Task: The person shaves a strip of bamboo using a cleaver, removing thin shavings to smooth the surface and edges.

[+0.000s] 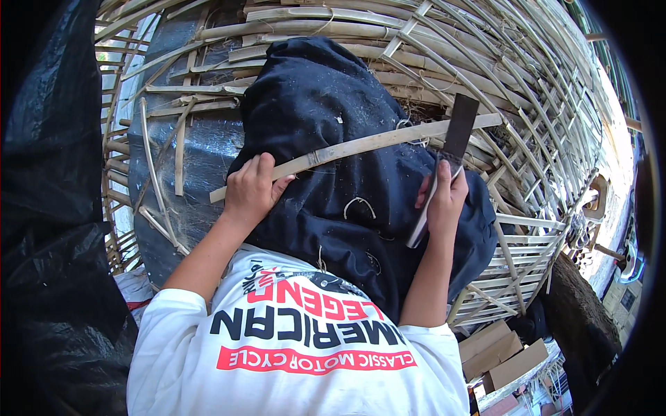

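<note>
A flat pale bamboo strip [368, 143] slants over my lap, its far end up to the right. My left hand [253, 189] is closed around it near its lower left end, just left of a node. My right hand [444, 196] grips a knife whose metal-looking handle [420, 229] sticks out below the fist. Its broad dark blade [461, 125] points up and crosses in front of the strip near the right end. Whether the edge touches the strip, I cannot tell. Dark cloth [333, 229] covers my legs beneath both hands, with a curled shaving [359, 202] lying on it.
Bamboo slats [444, 52] lie in layers ahead and to the right. Loose strips [156, 159] rest on a dark shiny sheet [208, 149] at the left. Black plastic [55, 229] hangs at the far left. Brown cardboard [496, 353] and a log [579, 298] are at the lower right.
</note>
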Motion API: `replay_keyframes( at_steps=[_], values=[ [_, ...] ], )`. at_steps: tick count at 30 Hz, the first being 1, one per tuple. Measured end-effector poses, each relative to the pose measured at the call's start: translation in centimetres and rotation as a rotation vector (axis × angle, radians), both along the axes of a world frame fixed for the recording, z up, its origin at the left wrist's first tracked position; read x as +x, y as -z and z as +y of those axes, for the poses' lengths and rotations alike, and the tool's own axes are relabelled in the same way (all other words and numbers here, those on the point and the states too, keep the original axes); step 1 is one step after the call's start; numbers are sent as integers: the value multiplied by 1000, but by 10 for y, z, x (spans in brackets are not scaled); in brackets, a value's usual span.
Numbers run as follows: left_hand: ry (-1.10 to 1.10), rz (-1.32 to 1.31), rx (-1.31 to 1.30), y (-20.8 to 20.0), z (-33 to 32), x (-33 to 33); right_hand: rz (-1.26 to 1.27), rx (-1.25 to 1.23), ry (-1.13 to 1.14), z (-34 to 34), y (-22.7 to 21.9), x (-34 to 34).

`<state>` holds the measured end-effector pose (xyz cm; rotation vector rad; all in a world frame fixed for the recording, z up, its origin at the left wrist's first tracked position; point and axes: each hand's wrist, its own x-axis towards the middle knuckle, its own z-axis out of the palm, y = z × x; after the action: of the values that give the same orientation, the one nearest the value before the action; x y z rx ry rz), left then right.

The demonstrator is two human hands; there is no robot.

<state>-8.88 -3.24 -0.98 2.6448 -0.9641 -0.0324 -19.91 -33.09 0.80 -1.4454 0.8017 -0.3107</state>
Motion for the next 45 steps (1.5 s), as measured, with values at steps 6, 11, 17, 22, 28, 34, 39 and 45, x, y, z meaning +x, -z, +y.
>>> replay_keyframes(
  at_steps=[6,11,17,22,28,34,39,45],
  values=[
    [-8,-1,52,-7,0,0,100,22,-223,46,11,6],
    [-16,28,22,-4,-1,-2,-1,9,-65,20,2,14],
    [-8,10,58,-5,0,1,92,-7,-213,45,11,14],
    [-18,25,49,-3,-2,-2,-16,4,-49,24,8,18],
    [-6,0,35,-4,4,1,66,-83,-317,45,15,11],
    [-20,24,45,-4,-3,-1,45,28,-121,54,14,17],
    [-12,12,-2,-2,1,0,59,-138,-370,31,6,11],
    [-28,-8,45,-4,0,-1,34,-228,-404,59,24,9]
  ],
)
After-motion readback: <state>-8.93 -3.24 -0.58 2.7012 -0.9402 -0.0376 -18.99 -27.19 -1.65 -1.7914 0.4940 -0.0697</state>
